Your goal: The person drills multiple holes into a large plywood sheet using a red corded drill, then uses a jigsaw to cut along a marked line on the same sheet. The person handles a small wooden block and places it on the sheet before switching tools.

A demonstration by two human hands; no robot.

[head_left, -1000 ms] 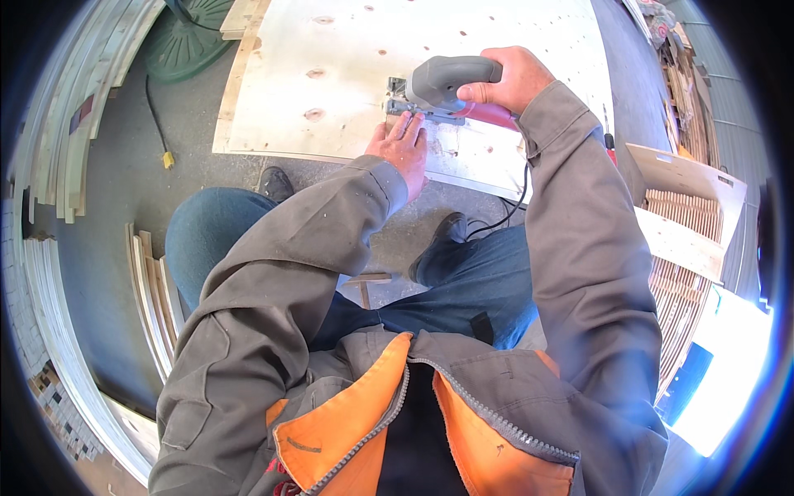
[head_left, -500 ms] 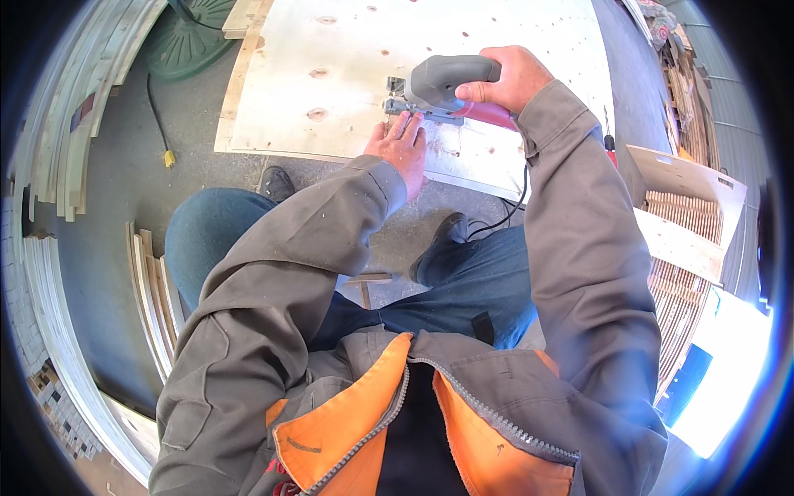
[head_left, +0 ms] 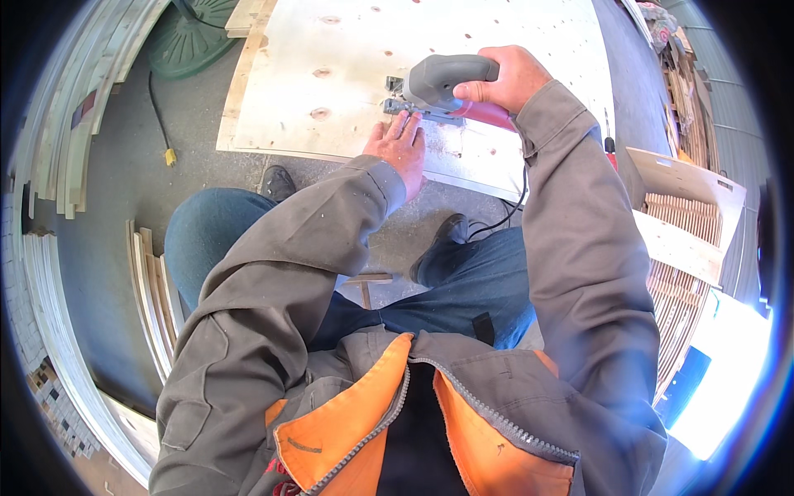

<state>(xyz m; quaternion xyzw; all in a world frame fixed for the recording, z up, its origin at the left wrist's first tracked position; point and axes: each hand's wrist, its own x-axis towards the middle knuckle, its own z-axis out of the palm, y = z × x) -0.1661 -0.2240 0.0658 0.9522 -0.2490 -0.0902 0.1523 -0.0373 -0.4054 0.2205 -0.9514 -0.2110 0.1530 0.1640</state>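
A grey and red jigsaw [head_left: 432, 83] rests on a pale knotty plywood sheet [head_left: 285, 91]. My right hand [head_left: 514, 78] is closed around the rear of its grip, thumb on the near side. My left hand [head_left: 399, 151] lies on the sheet near its front edge, fingers stretched out. Its fingertips reach the near side of the jigsaw's base plate. The blade is hidden by the tool's body. From behind the jigsaw a black cord [head_left: 514, 205] drops over the sheet's edge toward the floor.
Long boards [head_left: 70, 124] are stacked at the left, with shorter ones [head_left: 153, 281] by my knee. A green round base [head_left: 188, 41] and a cable with a yellow plug [head_left: 170, 157] lie on the floor. A wooden crate of slats [head_left: 682, 215] stands right.
The jigsaw and both hands keep nearly the same place. The plywood sheet appears shifted very slightly to the right in the picture.
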